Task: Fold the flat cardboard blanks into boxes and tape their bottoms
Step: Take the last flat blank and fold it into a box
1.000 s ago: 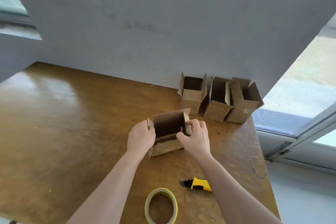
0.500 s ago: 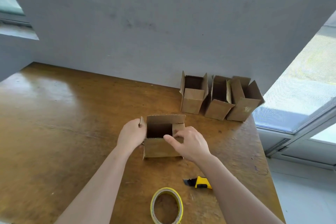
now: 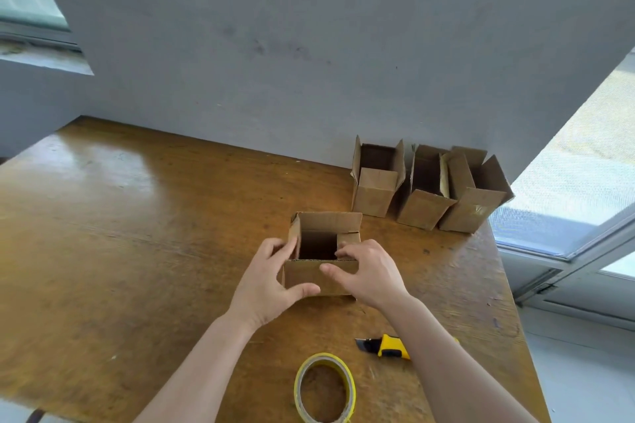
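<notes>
Small cardboard box (image 3: 323, 251) sits open-side up, mid table (image 3: 103, 251). Left hand (image 3: 271, 285) & right hand (image 3: 369, 273) each pinch its front wall, fingers curled round the edge. Looks like flap-folding step. Next: prob. fetch tape roll (image 3: 324, 388) nearby.

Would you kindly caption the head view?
Both hands, left hand and right hand, hold a small open brown cardboard box on the wooden table.

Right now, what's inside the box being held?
The held box shows only a dark, empty-looking cavity. The left hand and right hand cover its near edges; its bottom is too shadowed to see.
</notes>
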`<state>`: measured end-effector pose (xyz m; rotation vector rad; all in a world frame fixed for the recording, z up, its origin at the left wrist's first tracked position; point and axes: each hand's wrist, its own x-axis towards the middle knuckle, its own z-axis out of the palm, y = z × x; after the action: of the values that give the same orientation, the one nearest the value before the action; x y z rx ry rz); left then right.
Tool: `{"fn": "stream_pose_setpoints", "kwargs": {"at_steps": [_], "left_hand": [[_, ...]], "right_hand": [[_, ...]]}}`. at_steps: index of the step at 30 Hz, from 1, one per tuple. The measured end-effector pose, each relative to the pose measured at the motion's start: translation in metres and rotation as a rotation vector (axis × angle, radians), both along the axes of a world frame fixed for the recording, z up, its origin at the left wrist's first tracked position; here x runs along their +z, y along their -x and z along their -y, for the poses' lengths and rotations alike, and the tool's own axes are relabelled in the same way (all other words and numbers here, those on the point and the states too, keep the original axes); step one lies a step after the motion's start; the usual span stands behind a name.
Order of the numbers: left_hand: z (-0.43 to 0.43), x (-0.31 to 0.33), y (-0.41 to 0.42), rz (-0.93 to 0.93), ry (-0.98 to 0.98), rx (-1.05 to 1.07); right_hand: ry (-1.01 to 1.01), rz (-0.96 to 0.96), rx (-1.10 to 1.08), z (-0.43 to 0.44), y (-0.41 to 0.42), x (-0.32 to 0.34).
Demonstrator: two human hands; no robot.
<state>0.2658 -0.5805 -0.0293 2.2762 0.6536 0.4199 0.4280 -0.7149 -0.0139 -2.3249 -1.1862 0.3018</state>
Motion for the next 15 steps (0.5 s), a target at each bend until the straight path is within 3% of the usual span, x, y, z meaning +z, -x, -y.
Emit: {"fn": "stream_pose_setpoints", "kwargs": {"at_steps": [4,9,15], "left_hand": [[-0.006,0.006,-0.012,-0.172,-0.196,-0.031],[-0.018,0.014,-0.022,-0.155,0.069,0.021],[-0.019,0.016,-0.030,-0.077,0.184,0.186]], "right_hand": [[0.008,-0.051,0.009,0.000,0.000,0.002],[-0.123,-0.159,-0.052,0.002,-0.011,0.008],[0.043,-0.122,-0.184,-0.009,-0.010,0.009]]}}
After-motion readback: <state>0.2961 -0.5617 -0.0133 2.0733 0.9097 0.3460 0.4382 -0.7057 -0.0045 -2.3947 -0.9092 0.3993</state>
